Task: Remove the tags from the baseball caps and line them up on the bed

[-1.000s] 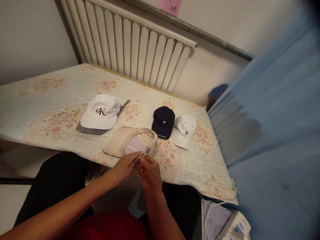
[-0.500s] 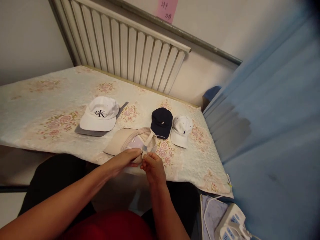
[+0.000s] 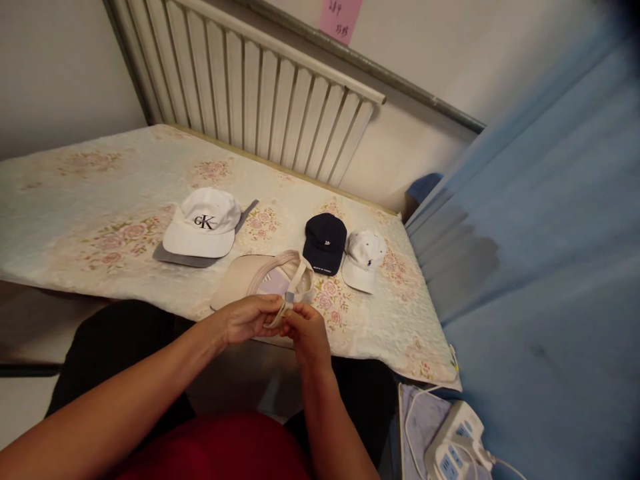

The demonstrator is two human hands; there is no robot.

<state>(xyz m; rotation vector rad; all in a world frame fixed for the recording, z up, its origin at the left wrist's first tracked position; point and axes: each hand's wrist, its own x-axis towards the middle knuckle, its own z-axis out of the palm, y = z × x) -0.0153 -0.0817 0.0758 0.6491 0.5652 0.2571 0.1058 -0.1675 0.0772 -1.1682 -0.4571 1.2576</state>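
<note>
From above the lap (image 3: 120, 347), the head camera looks forward and down across a floral cover (image 3: 387, 327).

Four caps are in clear sight: one white cap with big letters (image 3: 203, 220), one white cap with a small mark (image 3: 365, 257), one dark blue cap (image 3: 325, 240) and one beige cap (image 3: 237, 277). Under the first one shows one grey brim (image 3: 185, 259). There are also one radiator (image 3: 251, 93), one pink paper (image 3: 340, 19), one blue curtain (image 3: 535, 267), one flowered cloth (image 3: 115, 207) and one power strip (image 3: 456, 433).
</note>
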